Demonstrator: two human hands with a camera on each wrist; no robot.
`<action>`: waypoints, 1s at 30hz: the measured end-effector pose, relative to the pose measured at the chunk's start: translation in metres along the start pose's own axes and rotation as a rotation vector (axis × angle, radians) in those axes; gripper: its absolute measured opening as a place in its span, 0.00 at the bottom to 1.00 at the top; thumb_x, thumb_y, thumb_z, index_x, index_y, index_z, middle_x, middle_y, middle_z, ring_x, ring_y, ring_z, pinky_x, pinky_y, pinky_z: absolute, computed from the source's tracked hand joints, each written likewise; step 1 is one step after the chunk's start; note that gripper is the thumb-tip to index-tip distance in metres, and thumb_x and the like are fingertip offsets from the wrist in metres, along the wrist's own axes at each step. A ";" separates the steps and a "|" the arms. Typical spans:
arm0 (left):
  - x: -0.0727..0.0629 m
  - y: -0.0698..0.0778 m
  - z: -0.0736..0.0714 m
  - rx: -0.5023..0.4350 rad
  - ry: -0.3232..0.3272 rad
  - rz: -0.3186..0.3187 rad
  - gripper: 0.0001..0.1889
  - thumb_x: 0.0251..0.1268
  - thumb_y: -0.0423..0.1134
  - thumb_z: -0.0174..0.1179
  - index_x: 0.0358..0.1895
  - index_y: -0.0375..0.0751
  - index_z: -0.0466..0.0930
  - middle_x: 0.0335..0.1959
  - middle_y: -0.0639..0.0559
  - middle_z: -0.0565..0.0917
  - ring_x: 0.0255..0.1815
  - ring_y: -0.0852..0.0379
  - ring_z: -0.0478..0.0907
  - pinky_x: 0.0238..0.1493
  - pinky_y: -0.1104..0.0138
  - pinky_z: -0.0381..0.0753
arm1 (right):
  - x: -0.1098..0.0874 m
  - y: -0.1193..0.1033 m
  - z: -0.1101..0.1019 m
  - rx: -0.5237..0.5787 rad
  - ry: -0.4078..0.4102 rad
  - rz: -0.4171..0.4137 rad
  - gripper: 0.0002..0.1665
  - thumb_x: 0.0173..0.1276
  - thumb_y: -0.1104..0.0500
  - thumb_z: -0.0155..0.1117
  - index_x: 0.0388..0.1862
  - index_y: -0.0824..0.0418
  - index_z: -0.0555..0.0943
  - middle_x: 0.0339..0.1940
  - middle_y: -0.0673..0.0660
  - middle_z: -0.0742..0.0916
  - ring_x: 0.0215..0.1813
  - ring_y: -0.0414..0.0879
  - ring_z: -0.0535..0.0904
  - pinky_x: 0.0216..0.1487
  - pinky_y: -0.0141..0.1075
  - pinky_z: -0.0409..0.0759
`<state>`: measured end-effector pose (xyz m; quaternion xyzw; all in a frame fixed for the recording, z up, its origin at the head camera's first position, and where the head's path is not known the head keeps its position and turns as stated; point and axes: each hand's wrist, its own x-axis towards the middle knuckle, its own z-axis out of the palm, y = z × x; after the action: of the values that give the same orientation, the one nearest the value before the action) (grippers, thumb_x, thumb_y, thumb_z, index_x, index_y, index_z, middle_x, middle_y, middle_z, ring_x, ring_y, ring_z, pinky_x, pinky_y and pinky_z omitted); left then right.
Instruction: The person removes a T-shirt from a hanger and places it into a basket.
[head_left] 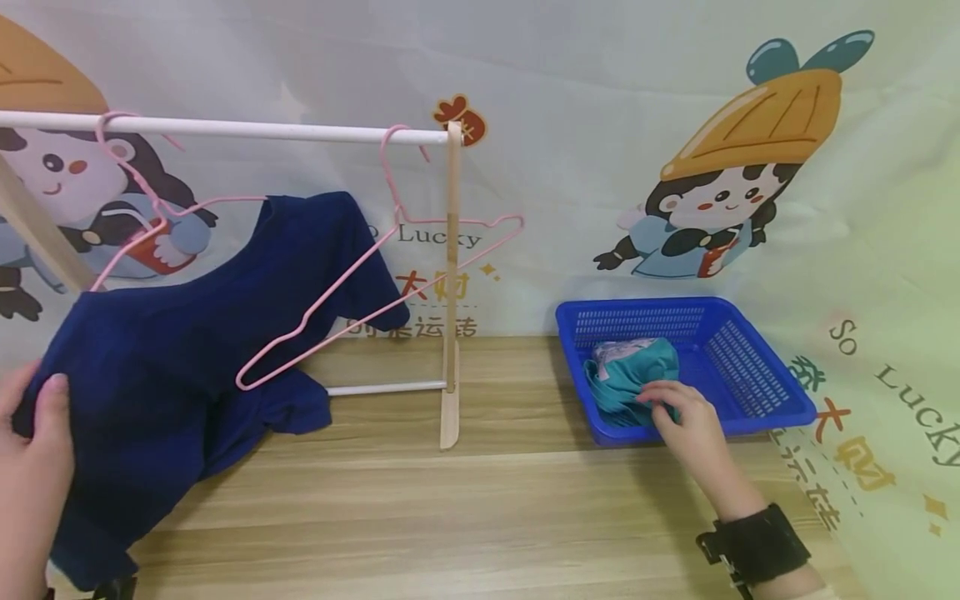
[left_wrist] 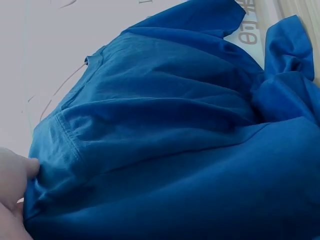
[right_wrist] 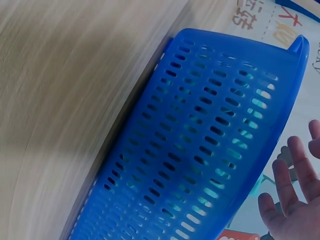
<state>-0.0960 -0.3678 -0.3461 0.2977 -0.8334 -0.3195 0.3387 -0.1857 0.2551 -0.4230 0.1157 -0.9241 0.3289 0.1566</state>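
A navy short-sleeved T-shirt (head_left: 165,358) hangs from a pink hanger (head_left: 225,200), with one of the hanger's shoulders bare at the neckline. At the far left of the head view, my left hand (head_left: 37,458) grips the shirt's sleeve side between thumb and fingers. The left wrist view shows the thumb pressed on the blue fabric (left_wrist: 150,130). On the right, my right hand (head_left: 690,425) is over the front rim of a blue basket (head_left: 630,435), fingers loosely bent beside a teal cloth (head_left: 660,358). Those fingers look spread in the right wrist view.
A rack with a white rail (head_left: 285,129) and a wooden post (head_left: 453,292) stands on the wood-grain table (head_left: 375,517). Another pink hanger (head_left: 352,268) hangs bare near the post, overlapping the shirt. A printed cloth backdrop (head_left: 570,150) rises behind.
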 end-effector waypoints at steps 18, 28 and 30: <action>-0.002 0.011 0.003 -0.039 0.181 0.015 0.24 0.74 0.51 0.41 0.64 0.43 0.70 0.61 0.38 0.72 0.63 0.40 0.68 0.70 0.57 0.60 | -0.005 0.002 0.009 0.077 0.014 -0.107 0.12 0.64 0.72 0.55 0.39 0.62 0.84 0.48 0.59 0.85 0.58 0.60 0.73 0.58 0.59 0.67; 0.027 -0.016 0.011 -0.058 0.083 0.174 0.24 0.79 0.47 0.31 0.70 0.41 0.61 0.62 0.43 0.71 0.61 0.56 0.68 0.70 0.66 0.59 | -0.006 0.006 0.008 0.070 0.037 -0.069 0.12 0.65 0.71 0.55 0.37 0.63 0.85 0.45 0.58 0.86 0.57 0.59 0.74 0.56 0.56 0.70; 0.029 -0.030 0.014 0.094 0.045 0.259 0.22 0.79 0.42 0.31 0.69 0.41 0.62 0.59 0.47 0.74 0.55 0.61 0.69 0.65 0.76 0.61 | -0.005 0.007 0.008 0.068 0.041 -0.073 0.12 0.65 0.71 0.55 0.37 0.63 0.85 0.45 0.58 0.86 0.56 0.58 0.75 0.55 0.55 0.70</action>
<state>-0.1155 -0.4021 -0.3653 0.2101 -0.8711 -0.2269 0.3815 -0.1846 0.2559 -0.4347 0.1476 -0.9042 0.3564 0.1833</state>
